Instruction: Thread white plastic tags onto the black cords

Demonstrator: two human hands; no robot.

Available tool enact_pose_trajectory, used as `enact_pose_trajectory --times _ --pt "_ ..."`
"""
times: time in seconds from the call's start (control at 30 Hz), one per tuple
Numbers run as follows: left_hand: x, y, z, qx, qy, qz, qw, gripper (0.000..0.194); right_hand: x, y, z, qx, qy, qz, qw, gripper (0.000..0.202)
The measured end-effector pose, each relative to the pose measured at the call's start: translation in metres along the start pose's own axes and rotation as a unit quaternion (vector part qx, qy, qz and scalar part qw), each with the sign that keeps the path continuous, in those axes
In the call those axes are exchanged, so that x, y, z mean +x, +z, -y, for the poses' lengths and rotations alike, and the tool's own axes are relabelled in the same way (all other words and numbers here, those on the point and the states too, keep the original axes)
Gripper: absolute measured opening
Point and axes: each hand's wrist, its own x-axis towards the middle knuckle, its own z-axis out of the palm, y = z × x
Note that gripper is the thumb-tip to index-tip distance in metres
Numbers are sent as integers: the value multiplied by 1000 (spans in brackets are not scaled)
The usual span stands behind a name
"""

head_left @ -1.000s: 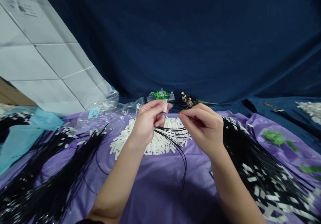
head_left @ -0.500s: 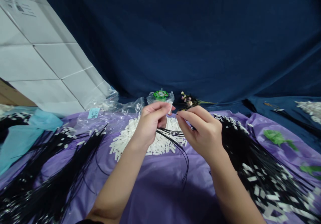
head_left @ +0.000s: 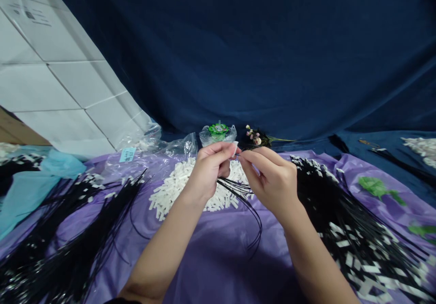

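My left hand (head_left: pixel 206 170) is closed, with a small white plastic piece (head_left: pixel 235 148) pinched between thumb and forefinger. Several thin black cords (head_left: pixel 250 208) come out from under its curled fingers and droop to the right. Close beside it, my right hand (head_left: pixel 272 174) pinches what looks like the end of a black cord, its fingertips almost touching the white piece. Whether the cord end is inside the piece is too small to tell. Below and behind both hands lies a heap of small white pieces (head_left: pixel 173 186), partly hidden by the left hand.
Bundles of black cords with white ends lie at the left (head_left: pixel 85 249) and right (head_left: pixel 327 199) on a purple sheet (head_left: pixel 211 258). Clear plastic bags (head_left: pixel 170 147), a green-lidded cup (head_left: pixel 218 130) and small flowers (head_left: pixel 255 137) stand behind. A dark blue cloth (head_left: pixel 245 54) hangs at the back.
Both hands have drawn closer together, the left slightly rightward and the right slightly leftward. The white piece has tilted, and the drooping cords have swung a little right.
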Motion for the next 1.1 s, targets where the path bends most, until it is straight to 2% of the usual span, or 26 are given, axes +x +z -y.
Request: enact_pose_trajectory --times 0.3,0.5,0.57,0.67,0.7,0.73,0.8,0.87,0.9,0.97,1.1 --pt "-5 4 -2 0 9 -11 1000 16 -1 1 2 11 -4 2 1000 15" --pt "-1 1 -2 -16 14 5 1000 16 2 -2 2 -4 5 -4 1000 12" --pt "2 -3 -4 -28 19 -23 999 19 5 -6 3 -15 0 -35 999 13" --pt "9 -10 -10 -67 20 -78 994 22 7 -17 7 -27 -29 -114 993 13" --pt "11 -13 -13 -84 17 -94 992 21 7 -21 9 -15 -36 -114 993 10" --pt "12 -15 -16 -100 13 -108 989 19 6 -24 12 9 -36 -86 996 7" --pt "13 -18 -21 -123 9 -130 984 17 5 -28 17 63 -14 40 997 4" --pt "12 -18 -24 -135 12 -139 981 17 4 -25 21 73 25 175 982 8" --pt "11 -18 -25 -138 13 -138 981 18 3 -22 23 57 45 216 974 10" --pt "9 -16 -26 -143 14 -138 980 18 2 -14 24 16 71 241 968 14" --pt "7 -11 -23 -129 16 -140 982 19 1 0 24 5 91 221 971 16"
